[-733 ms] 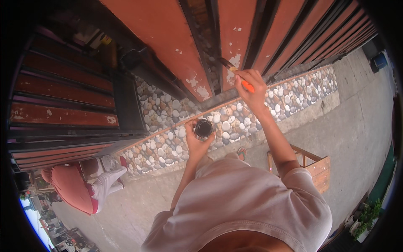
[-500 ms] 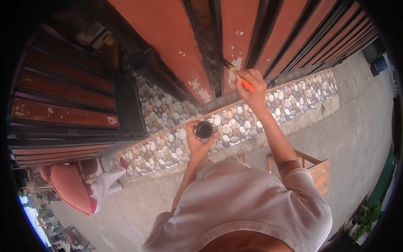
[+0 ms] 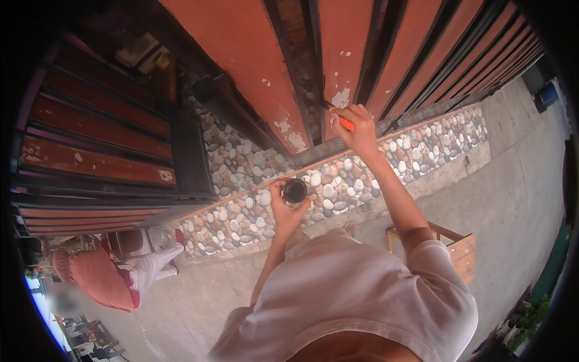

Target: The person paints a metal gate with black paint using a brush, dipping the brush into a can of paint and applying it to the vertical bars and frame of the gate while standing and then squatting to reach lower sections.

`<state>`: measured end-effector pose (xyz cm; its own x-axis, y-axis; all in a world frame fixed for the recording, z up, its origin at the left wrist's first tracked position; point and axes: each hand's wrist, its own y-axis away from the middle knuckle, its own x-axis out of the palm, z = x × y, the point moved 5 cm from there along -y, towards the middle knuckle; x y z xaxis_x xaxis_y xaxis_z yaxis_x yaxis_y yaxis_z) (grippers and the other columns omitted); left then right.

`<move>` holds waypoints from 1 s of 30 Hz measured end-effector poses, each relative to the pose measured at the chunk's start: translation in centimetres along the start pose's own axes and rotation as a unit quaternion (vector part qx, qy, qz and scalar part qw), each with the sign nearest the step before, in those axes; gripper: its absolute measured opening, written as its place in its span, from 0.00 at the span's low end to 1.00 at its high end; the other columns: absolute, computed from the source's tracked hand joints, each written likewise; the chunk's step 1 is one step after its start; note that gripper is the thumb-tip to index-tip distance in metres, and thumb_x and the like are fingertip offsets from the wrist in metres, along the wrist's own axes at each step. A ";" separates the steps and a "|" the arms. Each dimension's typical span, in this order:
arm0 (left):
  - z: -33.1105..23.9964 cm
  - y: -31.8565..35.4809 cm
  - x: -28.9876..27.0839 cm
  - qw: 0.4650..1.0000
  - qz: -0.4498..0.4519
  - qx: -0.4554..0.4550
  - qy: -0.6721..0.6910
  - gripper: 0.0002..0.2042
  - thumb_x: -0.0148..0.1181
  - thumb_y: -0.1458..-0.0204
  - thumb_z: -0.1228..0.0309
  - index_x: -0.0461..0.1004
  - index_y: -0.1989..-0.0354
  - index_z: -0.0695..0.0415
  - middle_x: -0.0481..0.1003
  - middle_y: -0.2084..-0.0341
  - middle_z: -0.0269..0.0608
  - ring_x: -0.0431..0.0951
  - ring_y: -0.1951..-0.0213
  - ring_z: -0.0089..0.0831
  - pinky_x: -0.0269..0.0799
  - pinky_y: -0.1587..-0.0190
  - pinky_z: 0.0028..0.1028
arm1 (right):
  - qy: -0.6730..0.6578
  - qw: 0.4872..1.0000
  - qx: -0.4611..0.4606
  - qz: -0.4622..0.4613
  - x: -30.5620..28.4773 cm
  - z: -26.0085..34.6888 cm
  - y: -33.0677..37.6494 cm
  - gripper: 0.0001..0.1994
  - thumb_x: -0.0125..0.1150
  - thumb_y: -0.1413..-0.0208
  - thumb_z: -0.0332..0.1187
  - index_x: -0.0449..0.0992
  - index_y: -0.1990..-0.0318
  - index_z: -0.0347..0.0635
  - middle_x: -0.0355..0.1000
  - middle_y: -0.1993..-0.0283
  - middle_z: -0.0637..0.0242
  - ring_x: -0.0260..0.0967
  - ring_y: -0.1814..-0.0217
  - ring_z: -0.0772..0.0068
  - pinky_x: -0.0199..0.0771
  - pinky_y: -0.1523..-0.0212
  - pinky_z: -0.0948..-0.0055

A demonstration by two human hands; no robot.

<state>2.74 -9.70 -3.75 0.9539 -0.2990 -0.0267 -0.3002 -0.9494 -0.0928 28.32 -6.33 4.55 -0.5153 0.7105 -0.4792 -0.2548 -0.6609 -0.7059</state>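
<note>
My right hand [image 3: 357, 130] is closed around a paintbrush [image 3: 346, 122] with an orange handle. The dark bristles touch or nearly touch the black edge beside a reddish-orange slat [image 3: 345, 54] of the fence. White peeled patches show low on that slat. Down in front of me, my left hand [image 3: 288, 210] wraps round a small jar [image 3: 295, 190] of dark paint, its open mouth facing up. The jar is over the pebble strip [image 3: 329, 190].
A wooden stool or crate [image 3: 459, 253] stands on the concrete floor [image 3: 494, 199] to the right of my body. Another person [image 3: 99, 277] in a pink top bends by the fence at the left. Potted plants [image 3: 528, 326] are at the lower right.
My right hand has moved slightly lower and to the left, taking the brush down along the slat's edge. The left hand and jar stay nearly where they were.
</note>
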 end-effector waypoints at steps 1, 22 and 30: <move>-0.2 0.1 0.0 1.000 -0.003 -0.003 0.004 0.31 0.74 0.61 0.78 0.59 0.51 0.57 0.65 0.54 0.40 0.73 0.53 0.28 0.71 0.48 0.29 | -0.002 1.000 -0.001 -0.003 -0.1 0.1 -0.4 0.06 0.68 0.52 0.26 0.82 0.65 0.38 0.73 0.71 0.62 0.69 0.68 0.61 0.73 0.66 0.66; 0.1 0.2 -0.2 1.000 -0.012 -0.011 0.012 0.31 0.73 0.63 0.79 0.59 0.52 0.57 0.66 0.53 0.41 0.72 0.51 0.29 0.71 0.47 0.30 | 0.013 0.995 -0.066 -0.074 -4.4 5.5 -6.7 0.05 0.68 0.53 0.25 0.82 0.67 0.38 0.71 0.74 0.64 0.66 0.71 0.63 0.71 0.68 0.68; 0.2 0.5 -0.1 1.000 -0.009 0.012 -0.002 0.31 0.73 0.62 0.78 0.59 0.51 0.58 0.66 0.52 0.43 0.73 0.50 0.31 0.73 0.48 0.30 | 0.004 0.994 -0.090 -0.066 -4.5 5.2 -6.2 0.05 0.67 0.53 0.25 0.82 0.67 0.38 0.70 0.75 0.65 0.65 0.73 0.65 0.69 0.70 0.69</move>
<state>2.46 -10.08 -3.96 0.9590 -0.2822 -0.0279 -0.2835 -0.9518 -0.1169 27.96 -6.70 13.80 -0.4802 0.7909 -0.3794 -0.1685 -0.5076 -0.8449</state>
